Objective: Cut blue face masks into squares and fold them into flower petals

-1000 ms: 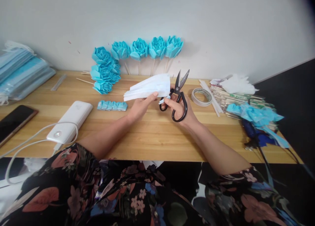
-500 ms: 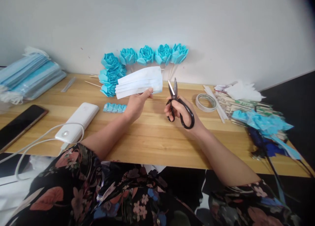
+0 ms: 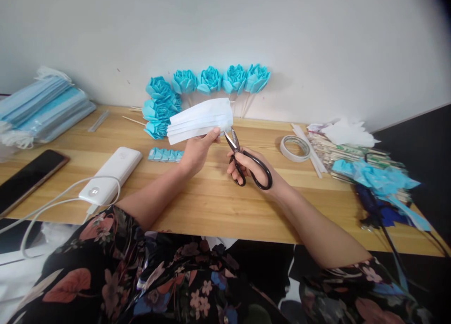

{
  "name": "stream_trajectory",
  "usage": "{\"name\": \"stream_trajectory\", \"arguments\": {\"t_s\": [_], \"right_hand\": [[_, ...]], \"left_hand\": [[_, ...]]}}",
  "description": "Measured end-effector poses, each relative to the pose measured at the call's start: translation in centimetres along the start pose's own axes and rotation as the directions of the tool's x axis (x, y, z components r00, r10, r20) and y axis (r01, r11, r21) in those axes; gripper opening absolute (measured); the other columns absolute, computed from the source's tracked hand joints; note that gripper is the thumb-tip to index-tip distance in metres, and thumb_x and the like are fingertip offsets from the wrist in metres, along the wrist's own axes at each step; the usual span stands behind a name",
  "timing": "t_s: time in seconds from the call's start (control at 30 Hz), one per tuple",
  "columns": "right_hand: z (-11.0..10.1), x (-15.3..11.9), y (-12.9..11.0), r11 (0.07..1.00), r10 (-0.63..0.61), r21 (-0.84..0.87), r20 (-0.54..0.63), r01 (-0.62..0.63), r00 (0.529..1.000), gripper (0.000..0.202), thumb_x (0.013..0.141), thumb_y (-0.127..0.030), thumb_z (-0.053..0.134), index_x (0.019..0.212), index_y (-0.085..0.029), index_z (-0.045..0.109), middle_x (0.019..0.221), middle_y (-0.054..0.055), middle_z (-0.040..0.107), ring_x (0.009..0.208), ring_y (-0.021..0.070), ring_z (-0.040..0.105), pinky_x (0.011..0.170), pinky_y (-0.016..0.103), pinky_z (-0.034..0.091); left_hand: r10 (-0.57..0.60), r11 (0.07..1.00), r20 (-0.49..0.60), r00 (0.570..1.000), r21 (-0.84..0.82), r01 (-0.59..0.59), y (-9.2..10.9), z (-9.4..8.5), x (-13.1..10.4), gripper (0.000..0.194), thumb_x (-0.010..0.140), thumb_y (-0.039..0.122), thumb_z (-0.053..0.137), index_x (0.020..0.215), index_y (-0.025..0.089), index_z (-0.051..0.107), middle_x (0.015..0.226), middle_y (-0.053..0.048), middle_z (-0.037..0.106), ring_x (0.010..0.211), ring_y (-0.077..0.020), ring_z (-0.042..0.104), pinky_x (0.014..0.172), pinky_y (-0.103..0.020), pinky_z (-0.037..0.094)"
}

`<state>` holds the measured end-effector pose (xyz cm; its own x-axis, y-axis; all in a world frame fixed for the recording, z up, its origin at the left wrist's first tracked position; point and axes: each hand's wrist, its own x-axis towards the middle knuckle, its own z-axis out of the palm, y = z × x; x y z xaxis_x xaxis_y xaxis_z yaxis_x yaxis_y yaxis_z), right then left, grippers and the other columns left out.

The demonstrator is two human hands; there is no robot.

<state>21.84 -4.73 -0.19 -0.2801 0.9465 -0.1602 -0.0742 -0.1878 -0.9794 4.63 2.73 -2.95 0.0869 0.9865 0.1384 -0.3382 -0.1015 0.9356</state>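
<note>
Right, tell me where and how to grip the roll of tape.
Probably by the near wall of the roll of tape, one finger in the hole, thumb outside, coming from above on the person's side: it lies flat, hole upward, with white strips close on its right.

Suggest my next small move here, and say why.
Probably ease your right hand forward so the slightly open scissors take in the edge of the pleated sheet: they point toward its lower right corner, and your left hand holds it.
</note>
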Motion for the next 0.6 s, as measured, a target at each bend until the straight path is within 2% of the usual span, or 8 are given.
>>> {"name": "stream_trajectory", "arguments": {"t_s": [0.33, 0.47, 0.6], "right_hand": [[-0.1, 0.2, 0.2, 1.0, -0.005, 0.011, -0.013, 0.006, 1.0, 0.052, 0.08, -0.064, 0.072, 0.103, -0.018, 0.062, 0.075, 0.004, 0.072, 0.052, 0.0116, 0.06, 0.043, 0.023, 0.047], [-0.2, 0.3, 0.3, 1.0, -0.016, 0.019, -0.031, 0.016, 0.999, 0.051, 0.081, -0.063, 0.072, 0.102, -0.018, 0.062, 0.074, 0.004, 0.072, 0.052, 0.0119, 0.06, 0.043, 0.023, 0.047], [-0.2, 0.2, 0.1, 1.0, -0.016, -0.001, -0.001, 0.016, 1.0, 0.05, 0.081, -0.062, 0.073, 0.103, -0.018, 0.062, 0.075, 0.004, 0.072, 0.054, 0.0119, 0.06, 0.044, 0.023, 0.047]], "left_hand": [[-0.031, 0.984, 0.078, 0.996, -0.175, 0.044, 1.1, 0.8, -0.4, 0.033, 0.069, 0.041, 0.087, 0.079, 0.017, 0.067, 0.078, -0.001, 0.064, 0.078, -0.0163, 0.057, 0.077, -0.033, 0.047], [-0.072, 0.966, 0.118, 0.99, -0.24, 0.099, 1.2, 0.9, -0.4, 0.034, 0.066, 0.039, 0.09, 0.077, 0.016, 0.068, 0.076, -0.001, 0.062, 0.076, -0.0148, 0.057, 0.076, -0.031, 0.047], [-0.105, 0.938, 0.15, 0.983, -0.313, 0.148, 1.1, 0.9, -0.3, 0.029, 0.068, 0.033, 0.089, 0.078, 0.015, 0.068, 0.076, 0.0, 0.061, 0.073, -0.0125, 0.055, 0.074, -0.03, 0.045]]}}
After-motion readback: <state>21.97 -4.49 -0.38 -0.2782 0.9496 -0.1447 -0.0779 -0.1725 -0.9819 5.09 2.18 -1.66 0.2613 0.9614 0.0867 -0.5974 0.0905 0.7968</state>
